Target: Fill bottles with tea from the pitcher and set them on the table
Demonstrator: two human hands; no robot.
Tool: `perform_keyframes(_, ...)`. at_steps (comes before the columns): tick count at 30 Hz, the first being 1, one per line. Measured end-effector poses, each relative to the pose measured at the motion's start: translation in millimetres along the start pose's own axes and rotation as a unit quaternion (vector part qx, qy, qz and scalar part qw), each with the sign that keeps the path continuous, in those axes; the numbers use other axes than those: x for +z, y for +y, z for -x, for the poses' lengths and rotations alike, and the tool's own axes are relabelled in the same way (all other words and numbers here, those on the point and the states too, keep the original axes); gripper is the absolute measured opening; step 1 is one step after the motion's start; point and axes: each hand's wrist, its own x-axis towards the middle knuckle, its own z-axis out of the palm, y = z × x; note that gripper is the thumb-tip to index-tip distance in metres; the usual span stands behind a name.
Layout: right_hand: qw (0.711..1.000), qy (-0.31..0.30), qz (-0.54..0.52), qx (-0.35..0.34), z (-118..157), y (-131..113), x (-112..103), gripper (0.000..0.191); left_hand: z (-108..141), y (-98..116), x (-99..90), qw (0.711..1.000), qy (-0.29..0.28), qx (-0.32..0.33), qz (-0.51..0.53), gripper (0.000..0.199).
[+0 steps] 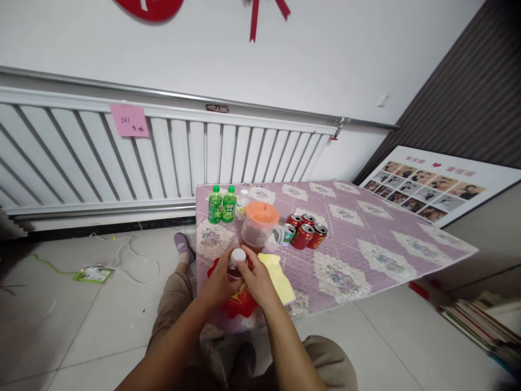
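Note:
Both hands are wrapped round a small bottle with a white cap (238, 255), above a red scalloped mat (240, 304) with gold print. My left hand (221, 279) grips its left side, and my right hand (256, 274) is at the right with fingers by the cap. Most of the bottle's body is hidden by my fingers. Just behind stands a clear pitcher with an orange lid (260, 214), some brownish liquid low inside. A folded yellow cloth (278, 277) lies right of my right hand.
Two green bottles (222, 205) and a clear white-capped bottle (242, 202) stand at the table's back left. Several red cans (303, 237) and a green-white can (288, 234) cluster right of the pitcher. A radiator (171, 157) runs behind; a photo board (439, 179) leans at right.

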Motion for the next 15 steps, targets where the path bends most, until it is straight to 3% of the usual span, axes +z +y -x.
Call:
perform_keyframes(2, 0.999, 0.032, 0.018, -0.001, 1, 13, -14, 0.050, 2, 0, -0.8, 0.999, 0.010, -0.023, -0.020, 0.085)
perform_keyframes(4, 0.992, 0.072, 0.101, 0.011, 3, 30, -33, 0.048, 4, -1, -0.9, 0.999, 0.010, -0.045, -0.027, 0.084)
perform_keyframes(5, 0.982, 0.069, 0.173, 0.021, 4, 39, -43, 0.048, 5, -1, -0.8, 0.998, 0.009, -0.053, -0.024, 0.083)
perform_keyframes(8, 0.969, 0.037, 0.241, 0.041, 11, 60, -66, 0.051, 7, -3, -0.3, 0.998, 0.008, -0.067, -0.005, 0.080)
perform_keyframes(12, 0.957, -0.022, 0.281, 0.063, 23, 77, -72, 0.074, 5, -3, 0.1, 0.997, 0.018, -0.068, -0.017, 0.081)
perform_keyframes(15, 0.949, -0.020, 0.305, 0.078, 28, 86, -65, 0.084, 4, -1, -0.1, 0.998, 0.024, -0.057, -0.017, 0.081)
